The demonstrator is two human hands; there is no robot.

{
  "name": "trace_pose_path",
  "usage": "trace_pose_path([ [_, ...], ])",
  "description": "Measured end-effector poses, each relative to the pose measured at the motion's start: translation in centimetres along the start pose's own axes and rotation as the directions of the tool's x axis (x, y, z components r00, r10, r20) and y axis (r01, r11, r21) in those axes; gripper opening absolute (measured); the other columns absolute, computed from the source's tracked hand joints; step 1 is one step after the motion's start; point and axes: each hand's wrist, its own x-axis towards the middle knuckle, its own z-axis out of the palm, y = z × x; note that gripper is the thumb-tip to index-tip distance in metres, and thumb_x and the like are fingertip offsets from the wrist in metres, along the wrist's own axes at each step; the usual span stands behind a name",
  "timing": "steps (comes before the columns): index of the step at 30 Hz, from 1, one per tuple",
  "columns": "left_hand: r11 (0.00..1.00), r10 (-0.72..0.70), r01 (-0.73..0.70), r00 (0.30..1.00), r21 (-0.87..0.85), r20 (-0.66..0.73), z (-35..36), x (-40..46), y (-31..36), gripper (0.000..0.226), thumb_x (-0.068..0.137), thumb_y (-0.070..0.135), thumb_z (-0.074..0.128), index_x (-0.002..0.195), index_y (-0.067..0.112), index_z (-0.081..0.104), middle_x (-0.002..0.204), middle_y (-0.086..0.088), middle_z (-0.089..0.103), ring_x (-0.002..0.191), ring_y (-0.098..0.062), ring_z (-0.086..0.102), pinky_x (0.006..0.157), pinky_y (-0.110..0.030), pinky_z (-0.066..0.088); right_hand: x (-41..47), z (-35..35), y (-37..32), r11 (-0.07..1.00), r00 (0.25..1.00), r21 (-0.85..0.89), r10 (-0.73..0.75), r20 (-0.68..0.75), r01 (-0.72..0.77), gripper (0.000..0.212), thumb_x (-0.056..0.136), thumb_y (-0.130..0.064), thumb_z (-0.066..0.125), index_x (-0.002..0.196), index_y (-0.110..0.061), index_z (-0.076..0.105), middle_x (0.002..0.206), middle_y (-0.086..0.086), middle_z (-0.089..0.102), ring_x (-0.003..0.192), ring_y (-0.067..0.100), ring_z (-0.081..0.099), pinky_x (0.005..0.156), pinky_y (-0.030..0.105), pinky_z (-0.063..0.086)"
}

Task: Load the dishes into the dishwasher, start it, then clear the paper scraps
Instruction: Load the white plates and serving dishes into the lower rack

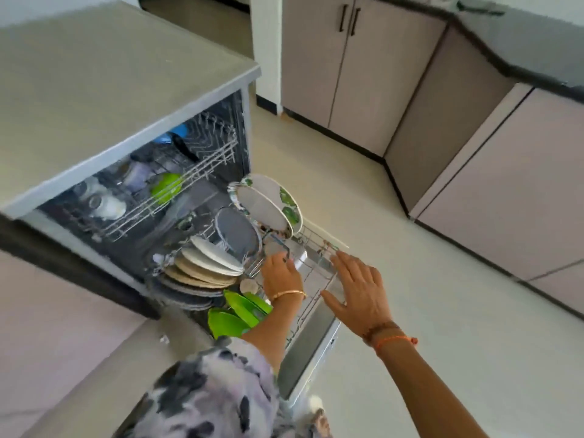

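The dishwasher stands open, its lower rack (316, 298) pulled out over the lowered door (311, 349). Standing in the rack are floral plates (268, 205), a dark round plate (237, 232), white and beige plates (208, 263) and green plates (243, 308). My left hand (281, 275) reaches into the rack, fingers curled at the dark handle of a steel vessel (300, 259). My right hand (358, 287) hovers flat over the rack's right edge, fingers straight. The upper rack (177, 184) holds a green bowl (166, 186) and white cups (107, 205).
A grey countertop (94, 90) covers the dishwasher. Beige cabinets (363, 67) line the far and right walls across pale open floor (410, 311). A small white scrap (163, 339) lies on the floor at the dishwasher's near-left corner.
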Motion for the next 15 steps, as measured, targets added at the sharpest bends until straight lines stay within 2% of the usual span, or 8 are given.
trace_pose_path([
  [2,0.998,-0.053,0.053,0.999,0.018,-0.007,-0.4,-2.2,0.2,0.030,0.094,0.011,0.046,0.122,0.003,0.054,0.126,-0.017,0.051,0.120,-0.031,0.043,0.095,-0.032,0.029,-0.8,-0.9,0.8,1.000,1.000,-0.017,-0.021,0.015,0.021,0.064,0.075,-0.052,0.040,0.121,-0.012,0.059,0.120,0.008,0.063,0.102,0.030,0.064,0.080,0.048,0.053],
  [7,0.983,-0.001,-0.001,1.000,0.185,0.011,-3.6,-2.9,-1.7,0.032,0.095,0.017,0.046,0.125,0.006,0.049,0.130,-0.012,0.046,0.125,-0.028,0.039,0.101,-0.035,0.031,2.1,-1.8,-0.5,0.986,0.976,-0.039,-0.157,0.150,0.164,0.057,0.074,-0.046,0.042,0.110,-0.009,0.066,0.115,0.013,0.065,0.092,0.032,0.067,0.071,0.044,0.054],
  [9,0.980,-0.018,0.013,1.000,0.197,0.026,-4.9,-2.9,-2.9,0.030,0.094,0.027,0.049,0.113,0.006,0.058,0.120,-0.013,0.055,0.117,-0.030,0.047,0.096,-0.038,0.039,2.7,-1.5,-1.9,0.977,0.960,0.003,-0.209,0.186,0.213,0.053,0.067,-0.037,0.065,0.109,-0.005,0.066,0.117,0.018,0.063,0.088,0.035,0.067,0.067,0.045,0.055],
  [11,0.973,-0.042,0.037,0.999,0.227,0.014,-5.7,-3.4,-3.7,0.042,0.090,0.047,0.047,0.095,0.010,0.066,0.101,-0.010,0.064,0.101,-0.029,0.058,0.083,-0.038,0.047,2.9,-0.4,-3.0,0.969,0.955,0.030,-0.247,0.163,0.246,0.067,0.053,-0.026,0.084,0.113,-0.002,0.063,0.121,0.019,0.060,0.088,0.035,0.067,0.066,0.048,0.056],
  [12,0.965,-0.096,0.097,0.995,0.243,-0.014,-5.9,-4.0,-4.3,0.050,0.089,0.054,0.043,0.090,0.011,0.067,0.096,-0.009,0.066,0.095,-0.028,0.060,0.079,-0.036,0.047,3.1,0.1,-3.4,0.966,0.955,0.057,-0.258,0.147,0.252,0.073,0.055,-0.025,0.084,0.120,-0.003,0.059,0.128,0.018,0.055,0.095,0.034,0.065,0.072,0.049,0.055],
  [13,0.954,-0.168,0.173,0.985,0.246,-0.042,-5.9,-4.3,-4.8,0.057,0.090,0.058,0.037,0.089,0.009,0.066,0.094,-0.010,0.066,0.092,-0.029,0.061,0.078,-0.035,0.046,3.2,0.5,-3.7,0.967,0.962,0.110,-0.243,0.127,0.229,0.074,0.065,-0.025,0.078,0.131,-0.005,0.050,0.140,0.014,0.045,0.109,0.033,0.059,0.085,0.050,0.051],
  [14,0.939,-0.286,0.287,0.958,0.188,-0.034,-5.7,-4.7,-5.3,0.065,0.092,0.059,0.030,0.089,0.005,0.066,0.096,-0.015,0.066,0.092,-0.030,0.060,0.078,-0.035,0.046,3.2,1.3,-3.7,0.974,0.969,0.159,-0.188,0.158,0.163,0.072,0.077,-0.028,0.069,0.140,-0.009,0.038,0.149,0.009,0.031,0.123,0.029,0.048,0.097,0.048,0.043],
  [15,0.911,-0.401,0.399,0.916,0.101,-0.011,-5.3,-4.9,-6.1,0.073,0.093,0.060,0.022,0.092,0.000,0.065,0.100,-0.020,0.065,0.094,-0.032,0.060,0.081,-0.037,0.045,3.4,1.9,-3.5,0.969,0.972,0.244,-0.090,0.219,0.035,0.070,0.085,-0.031,0.061,0.144,-0.012,0.030,0.153,0.005,0.022,0.131,0.026,0.038,0.104,0.044,0.035],
])
